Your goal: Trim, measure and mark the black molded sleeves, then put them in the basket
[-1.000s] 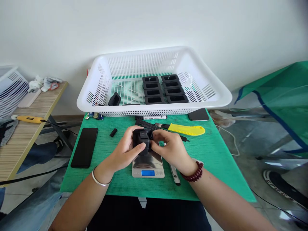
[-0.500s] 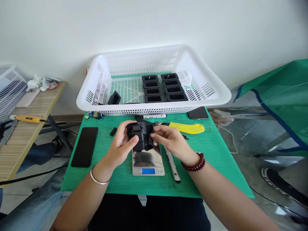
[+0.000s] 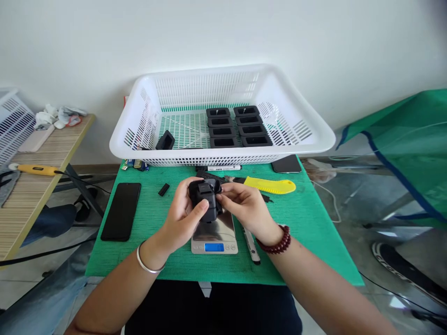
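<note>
A small black boxy device [image 3: 207,207] with a darker flap or cover at its right side is held up above the scale. My left hand [image 3: 185,211] wraps it from the left, thumb pressed on its front. At its right edge, my right hand [image 3: 242,202] pinches the dark flap between thumb and fingertips; what exactly the fingers grip is partly hidden. Beneath lies a silver digital scale [image 3: 197,235] with a lit blue display, its digits unreadable. A small black block [image 3: 164,189] rests on the green mat left of my left hand.
A white plastic basket [image 3: 303,116] at the back holds several black rectangular frames [image 3: 223,131]. On the green mat [image 3: 296,232] lie a phone [image 3: 121,211], a yellow-handled cutter [image 3: 270,185] and markers [image 3: 251,246]. A side table [image 3: 42,195] stands left, bearing a yellow-handled tool [image 3: 38,170].
Both hands have shifted slightly, the black device moving a little right and down and turning. The flap on its right side shows less now. The whole view has moved slightly.
</note>
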Available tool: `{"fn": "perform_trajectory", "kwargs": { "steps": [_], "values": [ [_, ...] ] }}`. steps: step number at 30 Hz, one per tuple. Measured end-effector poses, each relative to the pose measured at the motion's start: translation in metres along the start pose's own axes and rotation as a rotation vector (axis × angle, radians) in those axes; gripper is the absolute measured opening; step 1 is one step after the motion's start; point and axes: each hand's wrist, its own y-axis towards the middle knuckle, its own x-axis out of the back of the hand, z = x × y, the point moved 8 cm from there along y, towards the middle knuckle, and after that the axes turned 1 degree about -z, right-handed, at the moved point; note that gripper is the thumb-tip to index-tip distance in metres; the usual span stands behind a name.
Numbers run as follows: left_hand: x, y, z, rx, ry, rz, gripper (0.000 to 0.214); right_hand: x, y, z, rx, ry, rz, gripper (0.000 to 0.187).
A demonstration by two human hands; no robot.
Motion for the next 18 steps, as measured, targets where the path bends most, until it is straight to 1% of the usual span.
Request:
{"fn": "perform_trajectory", "kwargs": {
  "steps": [2,5,8,11,18],
  "values": [
    [0.004,-0.001,-0.001,-0.022,-0.021,-0.04,0.036,-0.004,-0.001,0.0,-0.025,0.02,0.019,0.019],
    [0.006,-0.002,-0.001,-0.044,-0.074,-0.053,0.036,-0.008,-0.002,0.0,-0.034,0.029,0.027,0.02],
    [0.002,-0.002,0.0,-0.039,-0.115,-0.03,0.035,-0.003,-0.003,0.003,0.004,0.011,-0.024,0.018],
    [-0.004,-0.002,0.0,-0.013,-0.116,0.02,0.033,0.003,-0.004,0.007,0.038,-0.021,-0.062,0.014],
    [-0.004,-0.005,-0.002,0.021,-0.093,0.053,0.033,-0.001,-0.005,0.009,0.063,-0.03,-0.036,0.011]
  ]
}}
